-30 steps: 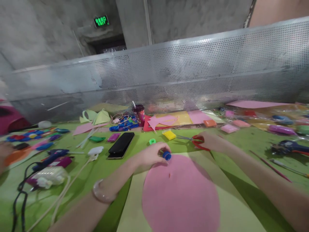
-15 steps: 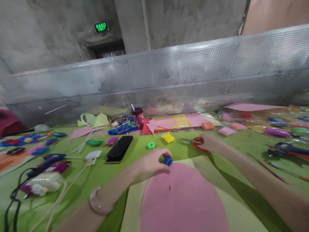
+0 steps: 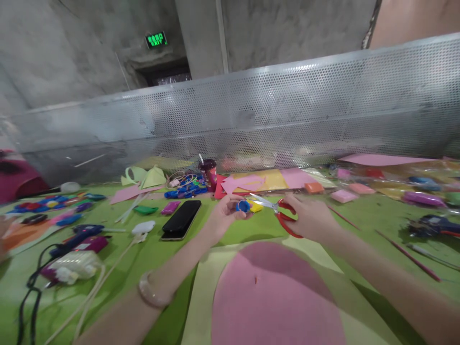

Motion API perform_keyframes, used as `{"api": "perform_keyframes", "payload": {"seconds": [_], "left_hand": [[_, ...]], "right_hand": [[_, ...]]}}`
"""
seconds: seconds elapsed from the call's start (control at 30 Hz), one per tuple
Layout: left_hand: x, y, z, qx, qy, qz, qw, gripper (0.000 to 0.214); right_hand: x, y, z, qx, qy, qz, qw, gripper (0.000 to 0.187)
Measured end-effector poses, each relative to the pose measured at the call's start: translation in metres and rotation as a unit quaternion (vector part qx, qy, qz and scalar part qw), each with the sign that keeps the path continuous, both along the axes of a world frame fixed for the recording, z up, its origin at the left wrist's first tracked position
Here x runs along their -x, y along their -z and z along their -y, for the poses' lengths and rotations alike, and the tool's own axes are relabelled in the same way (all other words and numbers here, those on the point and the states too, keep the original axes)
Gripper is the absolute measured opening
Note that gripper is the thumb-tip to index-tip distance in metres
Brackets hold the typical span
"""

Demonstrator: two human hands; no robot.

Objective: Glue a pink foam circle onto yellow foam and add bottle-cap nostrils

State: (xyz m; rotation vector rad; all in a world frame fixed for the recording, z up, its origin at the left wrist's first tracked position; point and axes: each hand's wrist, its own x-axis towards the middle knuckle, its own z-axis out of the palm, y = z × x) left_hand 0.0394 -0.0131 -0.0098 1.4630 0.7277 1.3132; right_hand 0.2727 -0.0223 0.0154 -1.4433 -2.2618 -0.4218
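Note:
My left hand (image 3: 230,211) pinches a small blue bottle cap (image 3: 243,206) above the green table, its round opening facing toward me. In my right hand (image 3: 305,215) is a pair of red-handled scissors (image 3: 285,218), lifted off the table, with the blades slightly apart and pointing left at the cap. A yellow packet (image 3: 256,206) lies behind the blades, partly covered. Below both hands, a large pink paper oval (image 3: 276,297) rests on a pale yellow sheet (image 3: 204,273), a small dark mark near its top.
A black phone (image 3: 182,219) lies left of my left hand. Farther left are a white charger with cable (image 3: 143,227) and a glue gun (image 3: 81,237). A dark cup with straw (image 3: 207,173) stands at the back. Pliers (image 3: 433,224) and thin sticks (image 3: 409,254) lie on the right.
My right hand has picked up the scissors and brought them left toward the cap. My left hand has moved up and back from the pink paper, turning the cap. The green ring is now hidden.

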Motion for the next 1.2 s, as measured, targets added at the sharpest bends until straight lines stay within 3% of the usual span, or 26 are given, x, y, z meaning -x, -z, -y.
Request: {"api": "perform_keyframes", "payload": {"seconds": [0.3,0.5,0.73,1.2], "left_hand": [[0.001,-0.001,0.001,-0.068,-0.108,-0.049,0.991,0.039],[0.001,-0.001,0.002,-0.057,-0.114,-0.035,0.991,0.029],[-0.002,0.004,0.0,-0.023,-0.07,0.037,0.997,0.027],[-0.011,0.003,0.008,0.037,-0.052,0.129,0.99,0.034]], "right_hand": [[0.009,0.004,0.004,0.052,0.03,0.025,0.998,0.025],[0.016,0.005,0.007,0.091,0.037,0.025,0.995,0.03],[0.015,0.008,0.006,0.086,0.051,0.034,0.994,0.031],[0.025,0.012,0.014,0.055,0.082,0.074,0.992,0.032]]}}
